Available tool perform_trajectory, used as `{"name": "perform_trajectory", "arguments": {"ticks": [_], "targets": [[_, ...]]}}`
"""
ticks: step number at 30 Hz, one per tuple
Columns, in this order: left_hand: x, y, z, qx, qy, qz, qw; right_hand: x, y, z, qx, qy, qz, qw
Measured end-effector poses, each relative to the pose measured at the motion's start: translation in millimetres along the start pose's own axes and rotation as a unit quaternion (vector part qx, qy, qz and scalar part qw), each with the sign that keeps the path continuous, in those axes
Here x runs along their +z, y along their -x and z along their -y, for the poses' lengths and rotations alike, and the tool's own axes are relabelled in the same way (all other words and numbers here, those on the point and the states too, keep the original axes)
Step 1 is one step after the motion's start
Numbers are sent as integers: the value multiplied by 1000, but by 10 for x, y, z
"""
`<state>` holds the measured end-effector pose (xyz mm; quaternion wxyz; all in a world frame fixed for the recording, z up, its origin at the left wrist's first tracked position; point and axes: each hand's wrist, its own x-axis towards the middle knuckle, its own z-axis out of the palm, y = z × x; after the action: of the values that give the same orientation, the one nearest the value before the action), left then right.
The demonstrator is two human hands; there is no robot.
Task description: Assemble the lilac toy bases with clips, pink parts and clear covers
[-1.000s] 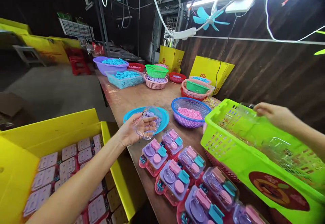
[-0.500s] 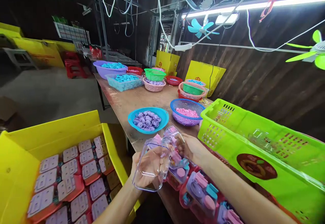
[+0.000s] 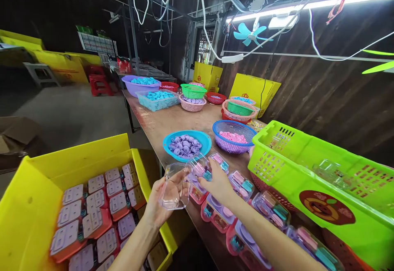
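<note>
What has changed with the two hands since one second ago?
The right hand left the green basket and came down onto the toy sets, pressing a clear cover there. The left hand drew back toward the table edge, keeping its clear cover. Bowls and yellow box stayed.

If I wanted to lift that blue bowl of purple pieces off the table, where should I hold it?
Probably by its rim. The blue bowl is shallow with a wide lip flaring outward all round, and it is heaped with purple pieces. Come from the near edge of the table, where its rim is free; the purple basket crowds its right side.
</note>
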<state>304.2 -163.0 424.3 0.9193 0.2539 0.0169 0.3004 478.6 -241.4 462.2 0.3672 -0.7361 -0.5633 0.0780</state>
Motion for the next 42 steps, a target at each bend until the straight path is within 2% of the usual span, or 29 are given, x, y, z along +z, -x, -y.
{"name": "perform_trajectory", "arguments": {"ticks": [3,6,10,13,15,18,20,21,24,27,30,33,34,36,39,42], "targets": [[-123,-27,-82,45,-25,-64,997,111,-136,-137,21,110,10,994],[-219,-37,-112,54,-54,-112,991,229,-161,-271,22,152,52,987],[-185,-74,-94,57,-95,-134,985,303,-107,-382,9,174,98,980],[-80,-140,-57,55,-129,-124,982,262,-79,-388,2,180,107,978],[2,-190,-22,53,-163,-97,980,166,-65,-362,-11,165,96,981],[144,-267,26,56,-269,-16,961,-115,4,-309,-47,113,23,992],[264,-334,55,62,-382,61,920,-385,110,-281,-60,71,-46,995],[331,-376,72,59,-444,105,888,-538,182,-269,-61,56,-75,994],[540,-547,159,42,-596,259,759,-1030,455,-233,-55,54,-148,986],[684,-762,312,47,-665,396,632,-1547,747,-200,-66,123,-230,963],[722,-954,476,41,-712,465,524,-2083,972,-222,-74,234,-308,919],[709,-1073,580,27,-764,485,425,-2611,1073,-371,-43,327,-336,882],[706,-1098,598,29,-777,484,402,-2774,1077,-453,-25,345,-330,878],[714,-1136,614,37,-793,477,377,-3062,1046,-660,25,362,-297,883],[765,-1178,615,40,-798,473,371,-3362,913,-1040,91,384,-200,897],[823,-1210,607,33,-797,467,381,-3483,695,-1425,97,426,-91,895]]}}
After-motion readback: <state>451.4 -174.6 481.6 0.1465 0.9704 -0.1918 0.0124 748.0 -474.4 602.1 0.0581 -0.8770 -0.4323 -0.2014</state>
